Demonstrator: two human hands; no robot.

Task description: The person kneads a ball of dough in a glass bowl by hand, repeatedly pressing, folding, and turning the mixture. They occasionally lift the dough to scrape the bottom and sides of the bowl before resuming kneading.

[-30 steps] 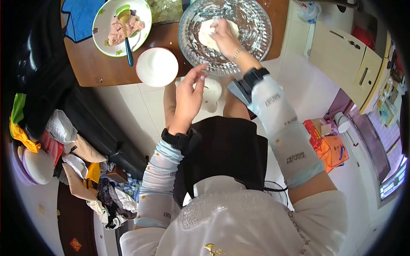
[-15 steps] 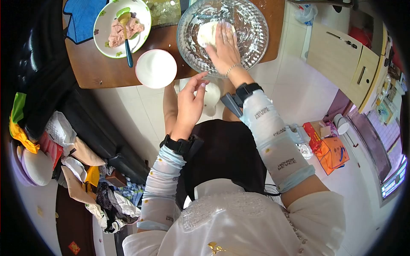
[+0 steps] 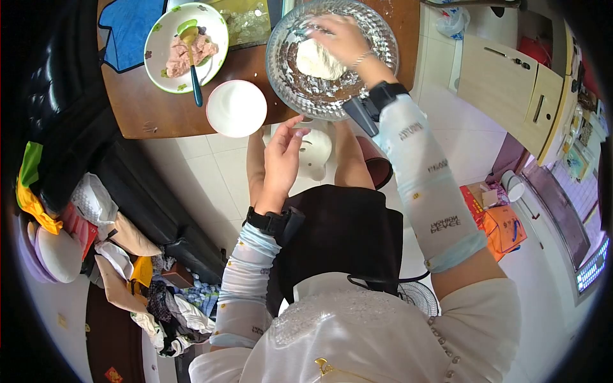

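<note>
A pale lump of dough (image 3: 319, 62) lies in a large clear glass bowl (image 3: 285, 86) whose inside is streaked with white flour or dough. My right hand (image 3: 343, 39) is over the dough's far right side, fingers stretched toward the left and slightly blurred. Whether its fingertips touch the dough is hard to see. My left hand (image 3: 283, 156) is raised by the bowl's near rim, with its thumb and fingers apart and nothing in it. Left of the glass bowl, near the table edge, stands a white bowl (image 3: 236, 108) with a pink rim.
On the brown table (image 3: 163, 115), a plate (image 3: 153, 57) holds pinkish minced filling and a spoon (image 3: 195, 80) with a dark blue handle. A blue cloth (image 3: 124, 35) lies at the far left. A black sofa (image 3: 159, 198) and a light cabinet (image 3: 501, 80) flank the floor.
My right hand has lifted from lying flat on the dough and shifted to its far right side, turning leftward. The dough looks more bunched. My left hand has dropped slightly.
</note>
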